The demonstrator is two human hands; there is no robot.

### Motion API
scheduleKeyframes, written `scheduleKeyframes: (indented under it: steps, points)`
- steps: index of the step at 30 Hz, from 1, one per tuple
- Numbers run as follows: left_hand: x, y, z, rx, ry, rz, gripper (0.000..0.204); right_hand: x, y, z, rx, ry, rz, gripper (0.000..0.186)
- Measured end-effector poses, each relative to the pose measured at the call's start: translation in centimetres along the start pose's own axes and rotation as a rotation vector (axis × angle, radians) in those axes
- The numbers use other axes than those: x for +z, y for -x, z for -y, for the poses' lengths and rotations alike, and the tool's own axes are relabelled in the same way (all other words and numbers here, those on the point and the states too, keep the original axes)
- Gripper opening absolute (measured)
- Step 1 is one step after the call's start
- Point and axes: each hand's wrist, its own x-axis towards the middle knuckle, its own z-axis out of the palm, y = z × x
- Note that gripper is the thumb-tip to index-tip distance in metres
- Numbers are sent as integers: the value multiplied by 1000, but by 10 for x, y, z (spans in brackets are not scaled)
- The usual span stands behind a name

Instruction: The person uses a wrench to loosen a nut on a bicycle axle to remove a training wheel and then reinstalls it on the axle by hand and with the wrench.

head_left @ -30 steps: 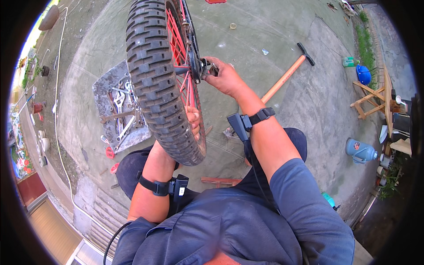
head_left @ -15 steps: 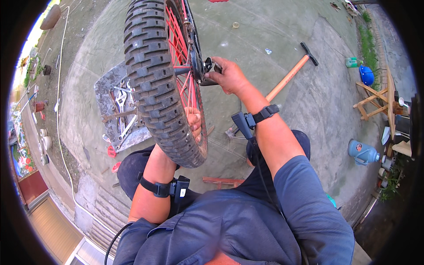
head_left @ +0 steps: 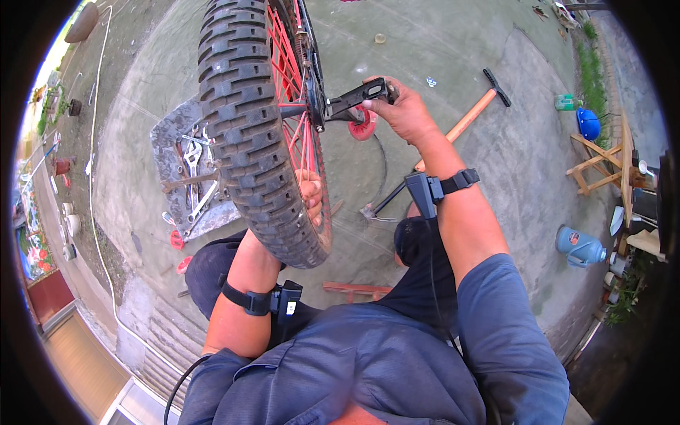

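A bicycle wheel with knobby black tyre and red spokes fills the upper middle. My left hand grips its lower rim from behind the tyre, fingers curled among the spokes. At the hub, my right hand pinches a black metal bracket that angles out to the right. A small red wheel shows just below that bracket. Left of the tyre, a metal tray holds several wrenches. A long wooden-handled tool with a black head lies on the ground beyond my right forearm.
At right stand a folding wooden frame, a blue helmet, a green container and a blue thermos. A pale hose runs along the left. A red piece lies between my knees.
My right hand has moved rightward with the bracket, which now sticks out from the hub, revealing the small red wheel. My left hand stays on the rim.
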Motion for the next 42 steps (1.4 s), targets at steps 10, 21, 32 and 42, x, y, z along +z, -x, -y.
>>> scheduleKeyframes:
  steps: [10,21,32,42]
  points:
    - [-13,-9,9,28,76,39,5,-68,49,41,-44,110,-118,36]
    - [2,-5,0,33,-23,-23,12,-171,133,19,15,-17,-426,33]
    - [-3,-9,-1,24,-2,12,16,-313,199,-2,153,241,-1118,37]
    - [-14,-16,3,48,4,42,10,-302,250,27,121,-167,-1247,36]
